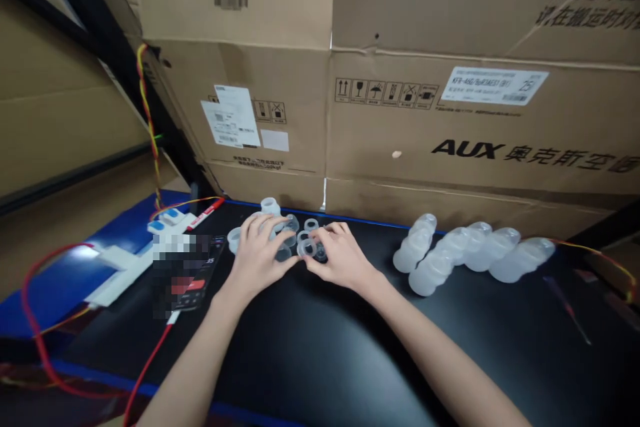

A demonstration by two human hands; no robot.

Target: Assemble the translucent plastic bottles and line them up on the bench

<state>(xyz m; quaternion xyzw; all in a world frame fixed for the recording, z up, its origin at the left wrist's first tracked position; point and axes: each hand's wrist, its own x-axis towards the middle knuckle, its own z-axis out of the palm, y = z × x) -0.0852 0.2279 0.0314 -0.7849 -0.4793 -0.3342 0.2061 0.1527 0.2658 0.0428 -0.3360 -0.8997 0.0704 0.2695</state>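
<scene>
Both my hands are over a cluster of small translucent plastic pieces at the back of the black tabletop. My left hand [257, 250] is bent over several of them, fingers apart and thumb stretched toward the right; a cloudy plastic cup [269, 205] stands just behind it. Thumb and forefinger of my right hand [345, 257] close around a clear plastic ring [307, 245]. Another small ring [311, 224] lies behind that one. My fingers partly cover the other pieces. To the right, several frosted plastic bottles [429, 272] stand or lean in a group.
A phone [197, 277] with a cable lies left on the black tabletop [310, 360]. Beyond it is a white power strip [125, 273] with plugs and a red cable [30, 320]. Large cardboard [280, 67] walls the back. A thin screwdriver-like tool [567, 310] lies far right.
</scene>
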